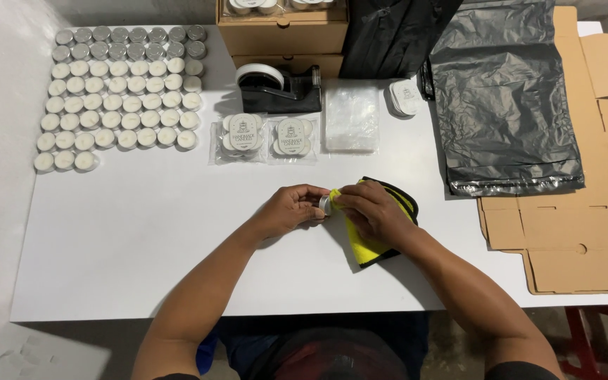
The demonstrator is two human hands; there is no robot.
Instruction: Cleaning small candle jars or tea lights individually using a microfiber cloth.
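Our arms: both bare forearms reach forward and angle inward | our left hand (288,208): fingers curled, thumb and fingertips pinched shut, palm turned right | our right hand (371,210): knuckles up, fingers bent, tips meeting the left hand's.

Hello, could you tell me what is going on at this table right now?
A person sits at a white table. The left hand holds a small round metal tin, and the right hand presses a yellow cloth against it. Rows of small tins with white filling lie at the far left. Two bagged sets, a tape dispenser and black bags lie beyond the hands.
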